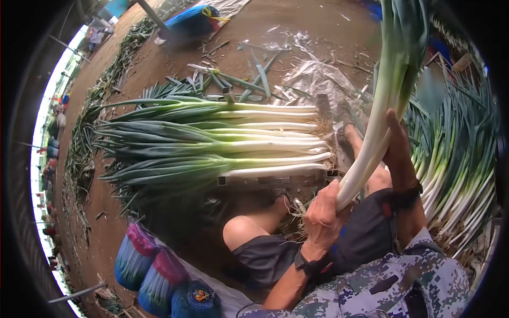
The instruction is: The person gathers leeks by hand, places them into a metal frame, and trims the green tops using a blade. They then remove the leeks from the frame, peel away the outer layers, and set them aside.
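Note:
A few large green onions [371,122] stand tilted in front of me, roots low and leaves rising past the top edge. My left hand [322,214] is closed round their white root end. Higher up the white stalks, my right hand [398,153] grips from the right side; its fingers are partly hidden. To the left, a row of green onions [265,144] lies on a low metal frame [275,182], white ends pointing right toward my hands and green leaves pointing left. Thin roots [299,225] show just beside my left hand.
At my right lies a big heap of green onions [450,159]. Wrapped bundles in blue and pink [159,273] stand at lower left. Cut leaves [260,74] and a plastic sheet [318,79] lie on the dirt floor beyond the frame. A blue bundle [191,22] lies farther off.

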`<act>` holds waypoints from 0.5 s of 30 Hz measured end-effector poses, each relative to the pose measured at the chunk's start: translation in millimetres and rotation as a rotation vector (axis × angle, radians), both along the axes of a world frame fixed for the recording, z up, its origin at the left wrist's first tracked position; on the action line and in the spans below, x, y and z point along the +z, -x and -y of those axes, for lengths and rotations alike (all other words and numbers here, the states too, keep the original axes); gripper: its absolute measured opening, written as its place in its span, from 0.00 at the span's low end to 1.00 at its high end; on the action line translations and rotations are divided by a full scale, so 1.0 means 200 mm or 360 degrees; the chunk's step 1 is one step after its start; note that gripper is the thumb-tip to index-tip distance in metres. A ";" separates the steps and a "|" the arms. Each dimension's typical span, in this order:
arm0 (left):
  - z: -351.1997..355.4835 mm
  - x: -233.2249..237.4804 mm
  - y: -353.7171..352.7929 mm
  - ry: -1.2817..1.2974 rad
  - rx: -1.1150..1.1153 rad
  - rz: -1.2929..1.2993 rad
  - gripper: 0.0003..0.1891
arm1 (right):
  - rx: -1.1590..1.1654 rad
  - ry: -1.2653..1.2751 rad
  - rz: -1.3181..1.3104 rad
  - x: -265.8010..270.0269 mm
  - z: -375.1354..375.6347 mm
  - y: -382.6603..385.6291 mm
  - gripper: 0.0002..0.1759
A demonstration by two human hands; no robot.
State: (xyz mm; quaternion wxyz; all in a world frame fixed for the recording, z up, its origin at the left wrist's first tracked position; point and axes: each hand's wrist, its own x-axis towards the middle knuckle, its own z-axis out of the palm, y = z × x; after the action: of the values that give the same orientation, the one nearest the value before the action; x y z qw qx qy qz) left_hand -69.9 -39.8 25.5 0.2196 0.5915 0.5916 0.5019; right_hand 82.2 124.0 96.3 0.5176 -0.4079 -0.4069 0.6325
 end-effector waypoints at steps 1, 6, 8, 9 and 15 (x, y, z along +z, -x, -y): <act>-0.04 -0.03 -0.01 -0.0023 0.0106 0.0144 0.34 | 0.0042 -0.0147 0.0143 0.07 -0.07 0.11 0.34; -0.45 -0.18 -0.06 -0.0002 0.0585 0.0289 0.32 | 0.0903 -0.0508 0.0445 0.23 -0.43 0.79 0.28; -0.47 -0.21 0.00 0.0212 0.0470 0.0409 0.29 | 0.1090 -0.0582 0.0754 0.08 -0.44 0.98 0.33; -0.48 -0.27 0.04 0.0383 0.0387 0.0343 0.28 | 0.1070 -0.0743 0.1149 -0.07 -0.43 1.03 0.36; -0.17 -0.23 0.44 0.0744 -0.0369 0.0148 0.25 | 0.0907 -0.1050 0.2037 -0.82 -0.31 0.96 0.37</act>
State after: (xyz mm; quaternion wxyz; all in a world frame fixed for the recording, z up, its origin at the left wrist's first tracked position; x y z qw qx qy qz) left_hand -158.1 -6.8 -21.4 0.4332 0.5647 0.6092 0.3497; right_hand -110.3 186.6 -68.6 0.0938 -0.3982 -0.8835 0.2283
